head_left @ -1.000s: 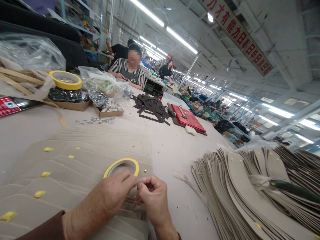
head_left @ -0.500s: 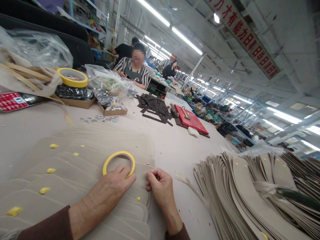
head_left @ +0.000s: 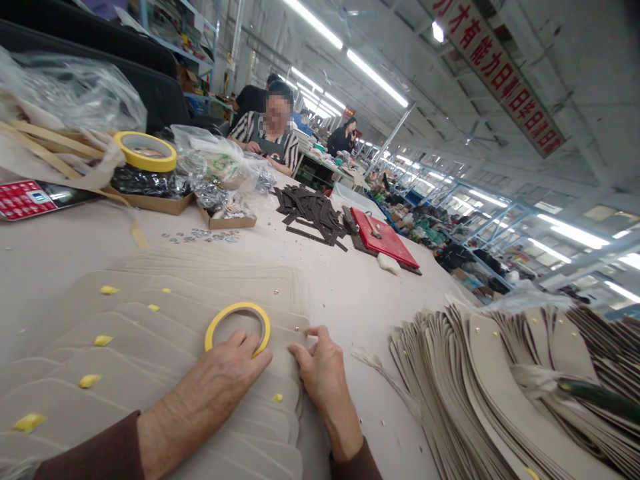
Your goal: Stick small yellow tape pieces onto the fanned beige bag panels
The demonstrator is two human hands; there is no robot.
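Observation:
A yellow tape roll (head_left: 215,327) lies flat on a fanned row of beige cut pieces (head_left: 150,313) in front of me. My left hand (head_left: 225,380) rests on the pieces with its fingertips on the roll's near rim. Just to the right, my right hand (head_left: 320,370) has its fingers curled on the right edge of the top beige piece, by a small metal stud (head_left: 296,329). Small yellow tape bits (head_left: 89,381) are stuck on several of the pieces. Both my sleeves are dark brown.
A thick fanned stack of beige pieces (head_left: 475,387) fills the right side. Farther back are a second tape roll (head_left: 145,151) on boxes, loose metal rivets (head_left: 200,235), dark strips (head_left: 310,210), a red board (head_left: 383,240) and a red calculator (head_left: 23,198). A co-worker (head_left: 270,133) sits at the table's far end.
My left hand has laid the tape roll down flat and stays on it. My right hand has moved away from the left hand onto the edge of the top beige piece.

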